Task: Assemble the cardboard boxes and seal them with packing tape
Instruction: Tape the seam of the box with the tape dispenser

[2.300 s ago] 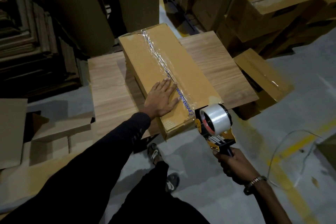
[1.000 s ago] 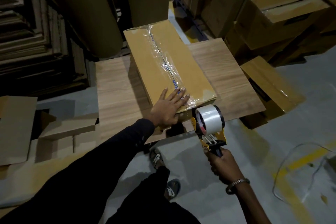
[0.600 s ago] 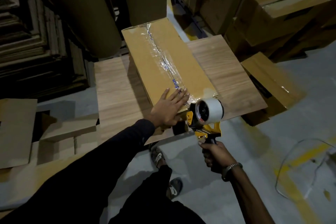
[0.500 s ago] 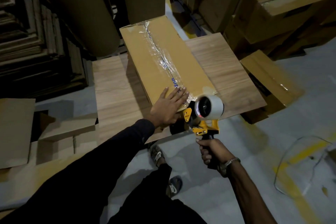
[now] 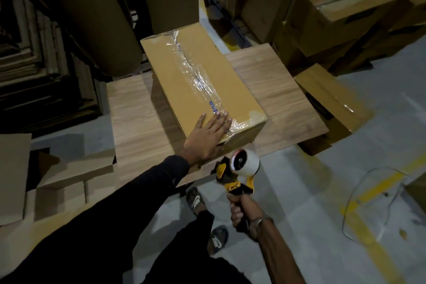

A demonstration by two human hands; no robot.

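Note:
A long cardboard box (image 5: 175,69) lies on the wooden table (image 5: 136,127), clear tape running along its top seam and over the near end. My left hand (image 5: 207,136) presses flat on the box's near corner, fingers straight over the tape. My right hand (image 5: 241,210) grips the handle of a yellow tape dispenser (image 5: 239,170) with a white roll, held just below the box's near end at the table edge.
Flat cardboard sheets (image 5: 69,168) lie on the floor at left. Taped boxes (image 5: 332,99) sit on the floor at right, with more stacked boxes (image 5: 345,11) behind. Big brown paper rolls (image 5: 92,18) stand behind the table. A loose strap (image 5: 368,203) lies on the floor.
My right hand has pulled the tape dispenser down and away from the box's near end, tilting it. My left hand stays pressed on the near corner.

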